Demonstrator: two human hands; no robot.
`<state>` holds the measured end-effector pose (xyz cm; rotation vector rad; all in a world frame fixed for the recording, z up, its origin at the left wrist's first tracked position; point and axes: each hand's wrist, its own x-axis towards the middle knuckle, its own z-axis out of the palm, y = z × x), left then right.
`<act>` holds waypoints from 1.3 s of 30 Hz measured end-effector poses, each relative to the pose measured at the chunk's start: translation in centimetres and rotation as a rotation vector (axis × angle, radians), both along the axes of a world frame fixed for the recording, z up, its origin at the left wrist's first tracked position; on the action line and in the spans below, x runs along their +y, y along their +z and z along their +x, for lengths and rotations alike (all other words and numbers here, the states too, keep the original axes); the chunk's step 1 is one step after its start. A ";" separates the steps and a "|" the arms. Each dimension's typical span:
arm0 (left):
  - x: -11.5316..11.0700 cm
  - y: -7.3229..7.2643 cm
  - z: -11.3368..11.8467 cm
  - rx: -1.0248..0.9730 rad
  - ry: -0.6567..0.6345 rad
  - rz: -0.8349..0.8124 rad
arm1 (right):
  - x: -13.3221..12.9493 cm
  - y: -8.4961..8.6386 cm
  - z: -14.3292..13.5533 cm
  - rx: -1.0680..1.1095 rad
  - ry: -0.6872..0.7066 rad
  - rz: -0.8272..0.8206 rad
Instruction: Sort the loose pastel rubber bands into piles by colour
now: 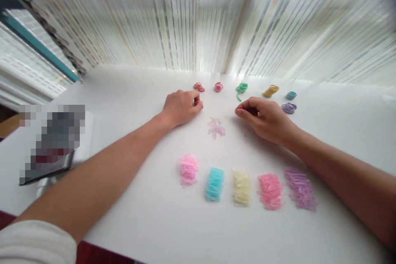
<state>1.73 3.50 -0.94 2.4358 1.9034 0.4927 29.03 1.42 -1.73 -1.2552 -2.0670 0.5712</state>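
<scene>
My left hand rests on the white table with its fingers curled in a pinch, just below a red coil; anything between the fingertips is too small to tell. Across from it, my right hand has thumb and forefinger pressed together, near a green coil with a loose tail. Between and slightly below the hands lies a small loose pile of pale pink strips. Nearer me are piles of thin strands: pink, turquoise, cream, coral pink and purple.
Along the far side lie a pink coil, a yellow one, a blue one and a purple one. A blurred-out device stands at the left. A striped string curtain hangs behind the table.
</scene>
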 end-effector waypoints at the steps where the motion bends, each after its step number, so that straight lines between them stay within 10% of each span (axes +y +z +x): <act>1: 0.0 0.0 0.0 0.001 -0.001 0.000 | 0.0 0.2 0.0 0.012 -0.007 -0.003; 16: 0.1 0.5 0.2 0.026 0.049 0.003 | -6.2 7.1 -2.7 -0.003 0.523 -0.353; 39: -0.1 0.0 0.1 -0.011 -0.004 0.006 | -11.3 5.8 -5.7 -0.056 0.330 -0.156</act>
